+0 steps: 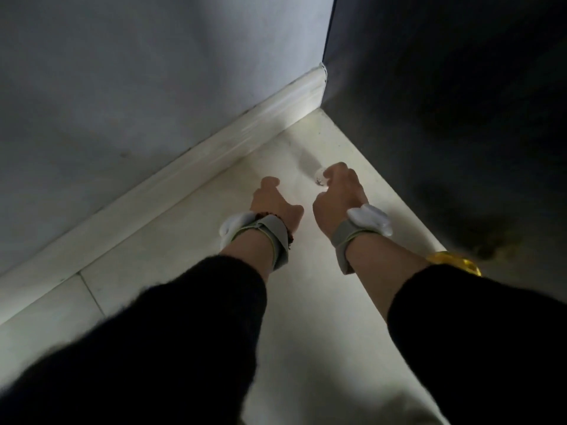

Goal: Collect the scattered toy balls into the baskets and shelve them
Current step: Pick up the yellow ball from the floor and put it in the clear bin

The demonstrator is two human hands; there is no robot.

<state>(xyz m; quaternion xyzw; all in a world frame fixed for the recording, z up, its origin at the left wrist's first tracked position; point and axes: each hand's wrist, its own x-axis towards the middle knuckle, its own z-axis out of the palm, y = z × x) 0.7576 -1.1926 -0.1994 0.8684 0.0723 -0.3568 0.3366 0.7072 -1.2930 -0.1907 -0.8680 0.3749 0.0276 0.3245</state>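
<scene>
1. Setting: a dim corner where a grey wall (122,87) with a white skirting board (214,154) meets a dark panel (460,102); the pale floor (306,302) narrows toward the corner

2. Task's thing: a small whitish toy ball (319,177) with a dark mark on its side sits at the tips of the right hand (339,199), near the corner and apart from the skirting board. Whether it rests on the floor or is already lifted cannot be told; a soft shadow lies just beyond it

3. Right hand: fingers (337,170) curled partly closed over the ball's near side, touching it; a complete grip cannot be confirmed from this angle

4. Left hand (273,200): fingers loosely curled, holding nothing visible, beside the right hand and clear of the ball

5. Both wrists carry grey straps with white pieces; a yellow object (454,262) shows behind the right forearm, too obscured to identify

6. Handling, as a judgement: the ball looks light, smooth and apt to roll, probably hollow plastic. A light pinch across its widest part, thumb opposing two fingers, should serve; hard pressure risks squirting it toward the corner

7. No basket or shelf is in view
</scene>
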